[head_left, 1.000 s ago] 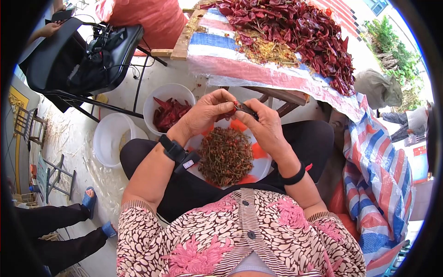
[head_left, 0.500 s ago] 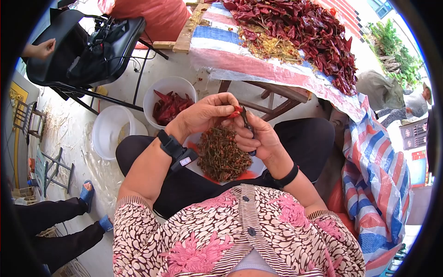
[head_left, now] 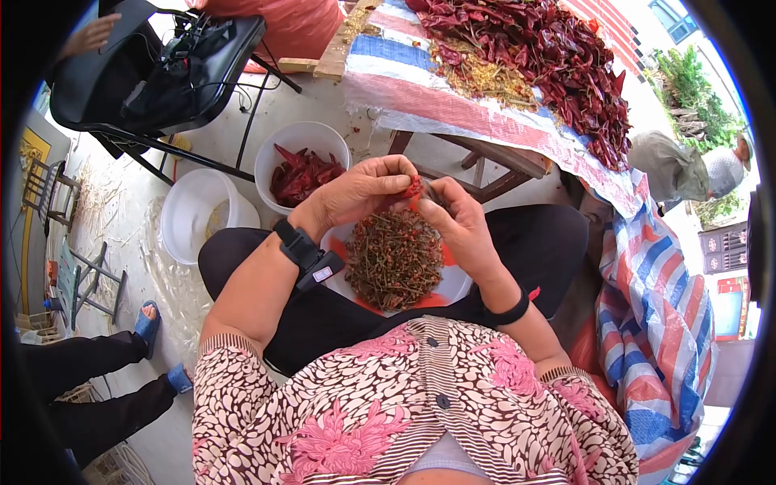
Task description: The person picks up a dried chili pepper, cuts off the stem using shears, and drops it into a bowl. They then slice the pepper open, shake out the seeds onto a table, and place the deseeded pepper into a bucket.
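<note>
My left hand pinches a dried red chili pepper between thumb and fingers. Close against it, my right hand is closed on a small dark pair of scissors, mostly hidden and blurred now. Both hands hover over a white basin in my lap. Inside it lies a heap of cut chili stems with red bits.
A white bucket of red chilies and another white bucket stand left. Ahead, a table under a striped sheet bears piled chilies. A black chair and another person's feet are left.
My right hand has turned, hiding most of the scissors, and stays against the chili. A red scrap now shows beside my right wristband. The other person's hand at upper left has moved up.
</note>
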Demonstrator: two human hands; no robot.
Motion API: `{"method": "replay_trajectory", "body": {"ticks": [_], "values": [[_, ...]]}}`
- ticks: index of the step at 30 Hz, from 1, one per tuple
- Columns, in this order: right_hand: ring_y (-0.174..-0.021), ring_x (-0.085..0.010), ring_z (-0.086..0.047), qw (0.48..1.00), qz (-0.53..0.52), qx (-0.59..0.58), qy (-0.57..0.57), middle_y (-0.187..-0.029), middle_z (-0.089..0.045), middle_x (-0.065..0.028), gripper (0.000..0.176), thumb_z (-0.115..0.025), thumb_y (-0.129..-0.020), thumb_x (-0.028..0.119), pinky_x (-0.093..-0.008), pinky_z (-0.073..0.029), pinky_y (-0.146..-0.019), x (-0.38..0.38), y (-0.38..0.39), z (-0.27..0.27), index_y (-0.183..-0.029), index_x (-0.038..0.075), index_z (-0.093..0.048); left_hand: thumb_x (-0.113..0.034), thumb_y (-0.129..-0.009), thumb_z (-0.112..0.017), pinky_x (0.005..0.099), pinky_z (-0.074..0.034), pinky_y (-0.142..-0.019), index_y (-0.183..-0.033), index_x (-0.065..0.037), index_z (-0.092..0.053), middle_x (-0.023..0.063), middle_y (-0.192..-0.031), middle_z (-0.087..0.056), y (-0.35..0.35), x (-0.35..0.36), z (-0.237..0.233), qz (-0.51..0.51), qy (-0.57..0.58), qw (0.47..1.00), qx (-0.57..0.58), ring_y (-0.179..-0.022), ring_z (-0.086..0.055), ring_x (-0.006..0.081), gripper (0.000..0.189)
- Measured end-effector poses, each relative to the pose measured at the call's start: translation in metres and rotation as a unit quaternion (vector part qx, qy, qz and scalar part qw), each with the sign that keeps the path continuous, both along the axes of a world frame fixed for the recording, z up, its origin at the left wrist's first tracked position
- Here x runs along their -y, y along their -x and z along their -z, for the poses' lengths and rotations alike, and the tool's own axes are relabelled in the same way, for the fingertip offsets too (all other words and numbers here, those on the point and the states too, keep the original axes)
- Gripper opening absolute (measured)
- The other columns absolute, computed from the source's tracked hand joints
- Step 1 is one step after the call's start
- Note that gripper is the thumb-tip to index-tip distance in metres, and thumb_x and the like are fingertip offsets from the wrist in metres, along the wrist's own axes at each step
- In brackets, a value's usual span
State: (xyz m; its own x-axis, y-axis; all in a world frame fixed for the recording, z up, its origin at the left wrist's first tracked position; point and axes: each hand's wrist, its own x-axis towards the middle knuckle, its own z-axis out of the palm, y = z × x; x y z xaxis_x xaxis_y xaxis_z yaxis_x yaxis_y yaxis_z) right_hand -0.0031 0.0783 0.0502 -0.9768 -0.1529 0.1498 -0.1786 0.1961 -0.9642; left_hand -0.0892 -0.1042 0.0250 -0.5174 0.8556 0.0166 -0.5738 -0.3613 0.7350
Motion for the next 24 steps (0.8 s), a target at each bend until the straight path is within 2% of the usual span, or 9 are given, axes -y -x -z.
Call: {"method": "replay_trajectory", "body": {"ticks": [1,7,10,13,15,17,19,21,24], "values": [[-0.07,-0.0147,-0.059,0.998,0.015,-0.048,-0.048,-0.077,-0.06,-0.0041,0.029,-0.061,-0.091,0.03,-0.0276,-0.043,-0.062,0.001,0.002,0.002,-0.096,0.002,-0.056,-0.019,-0.091,-0.062,0.0228,-0.046,-0.069,-0.097,-0.009,-0.057,-0.0004,-0.088,-0.058,-0.001,0.0,0.001,-0.004,-0.001,1.0,0.002,-0.074,-0.053,0.0096,0.013],[-0.071,-0.0309,-0.06,0.964,0.056,-0.035,-0.257,-0.083,-0.061,-0.016,0.027,-0.061,-0.089,0.031,-0.0366,-0.046,-0.065,0.003,0.001,-0.013,-0.095,0.005,-0.056,-0.021,-0.09,-0.064,0.0197,-0.044,-0.063,-0.097,-0.009,-0.057,-0.0027,-0.088,-0.058,0.001,0.003,0.003,-0.043,0.058,0.995,-0.074,-0.076,-0.056,0.0055,0.015],[-0.073,-0.0343,-0.06,0.939,0.075,-0.092,-0.323,-0.082,-0.06,-0.0169,0.026,-0.059,-0.09,0.031,-0.0375,-0.046,-0.064,0.005,-0.003,-0.016,-0.094,0.006,-0.056,-0.022,-0.089,-0.065,0.019,-0.044,-0.062,-0.096,-0.01,-0.058,-0.0037,-0.086,-0.058,-0.001,0.003,0.002,-0.039,0.088,0.991,-0.096,-0.075,-0.055,0.0049,0.015],[-0.069,-0.0279,-0.06,0.93,0.091,-0.147,-0.324,-0.077,-0.057,-0.0125,0.025,-0.059,-0.091,0.029,-0.0364,-0.045,-0.061,0.005,-0.004,-0.003,-0.093,0.004,-0.055,-0.022,-0.089,-0.065,0.0185,-0.043,-0.062,-0.095,-0.011,-0.059,-0.0047,-0.084,-0.057,-0.004,0.003,0.001,-0.02,0.088,0.994,-0.06,-0.073,-0.054,0.0047,0.015],[-0.069,-0.0193,-0.058,0.984,0.024,-0.05,-0.17,-0.075,-0.055,-0.0066,0.025,-0.058,-0.092,0.029,-0.0335,-0.044,-0.06,0.004,-0.003,-0.003,-0.094,0.004,-0.056,-0.022,-0.089,-0.065,0.0183,-0.042,-0.061,-0.095,-0.011,-0.059,-0.0049,-0.083,-0.056,-0.006,0.004,-0.001,-0.002,0.072,0.997,-0.039,-0.071,-0.052,0.0048,0.014],[-0.071,-0.0121,-0.055,0.998,-0.032,0.049,-0.034,-0.075,-0.053,-0.0013,0.025,-0.057,-0.093,0.028,-0.03,-0.043,-0.061,0.002,-0.004,-0.003,-0.095,0.003,-0.057,-0.021,-0.089,-0.065,0.0182,-0.041,-0.061,-0.095,-0.011,-0.058,-0.0049,-0.081,-0.055,-0.008,0.005,-0.003,0.014,0.049,0.998,-0.035,-0.069,-0.051,0.0054,0.014],[-0.076,-0.0064,-0.051,0.983,-0.073,0.147,0.077,-0.078,-0.052,0.0032,0.025,-0.057,-0.094,0.028,-0.026,-0.043,-0.064,-0.001,-0.007,-0.001,-0.098,0.004,-0.058,-0.024,-0.088,-0.066,0.0185,-0.04,-0.059,-0.095,-0.011,-0.057,-0.0045,-0.08,-0.054,-0.01,0.006,0.002,0.029,0.034,0.999,-0.026,-0.067,-0.05,0.0059,0.017],[-0.082,-0.0052,-0.052,0.959,-0.114,0.229,0.121,-0.085,-0.056,0.0023,0.026,-0.057,-0.094,0.028,-0.0228,-0.043,-0.07,-0.009,-0.006,0.004,-0.102,0.004,-0.058,-0.026,-0.087,-0.067,0.0189,-0.039,-0.057,-0.095,-0.011,-0.057,-0.0041,-0.079,-0.052,-0.011,0.008,0.007,0.042,0.029,0.998,-0.03,-0.066,-0.049,0.0064,0.02],[-0.095,-0.008,-0.055,0.941,-0.158,0.2,0.222,-0.101,-0.063,-0.0038,0.023,-0.058,-0.093,0.022,-0.0242,-0.045,-0.085,-0.003,-0.007,-0.006,-0.107,0.003,-0.058,-0.033,-0.085,-0.068,0.0205,-0.035,-0.054,-0.093,-0.01,-0.056,-0.0035,-0.079,-0.052,-0.013,0.007,0.006,0.048,0.036,0.996,-0.067,-0.066,-0.048,0.0068,0.027]]}}
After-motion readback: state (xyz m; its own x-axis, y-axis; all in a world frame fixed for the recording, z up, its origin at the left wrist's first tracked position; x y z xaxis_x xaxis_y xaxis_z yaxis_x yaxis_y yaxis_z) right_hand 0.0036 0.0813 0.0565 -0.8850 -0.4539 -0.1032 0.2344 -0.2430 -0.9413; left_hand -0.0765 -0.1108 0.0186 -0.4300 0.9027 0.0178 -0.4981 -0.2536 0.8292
